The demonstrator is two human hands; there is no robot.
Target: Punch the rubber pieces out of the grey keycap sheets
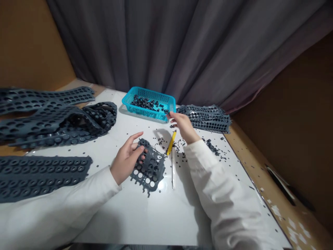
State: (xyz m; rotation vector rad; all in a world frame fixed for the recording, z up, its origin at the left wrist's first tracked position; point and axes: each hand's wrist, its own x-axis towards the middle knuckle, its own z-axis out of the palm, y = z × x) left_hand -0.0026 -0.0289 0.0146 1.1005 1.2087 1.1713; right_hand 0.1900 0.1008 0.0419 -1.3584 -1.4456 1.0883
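Note:
A small dark grey perforated rubber sheet (152, 165) with ragged edges lies on the white tabletop, some holes showing white and others filled with dark plugs. My left hand (126, 158) grips its upper left part, thumb on top, index finger stretched out; other fingertips show among the holes. My right hand (183, 126) is raised at the near right corner of a turquoise basket (127, 102), which contains many small dark pieces (145, 103). Its thumb and fingers are pinched together; whatever lies between them is too small to make out. A yellow pen-like tool (171, 143) lies below that hand.
Large perforated rubber sheets (52, 121) pile up at the left, with a flat ringed strip (44, 175) nearer me. Another folded sheet (208, 118) sits right of the basket. A thin white strip (173, 170) and scattered dark bits (213, 147) lie on the table; a curtain (156, 45) hangs behind.

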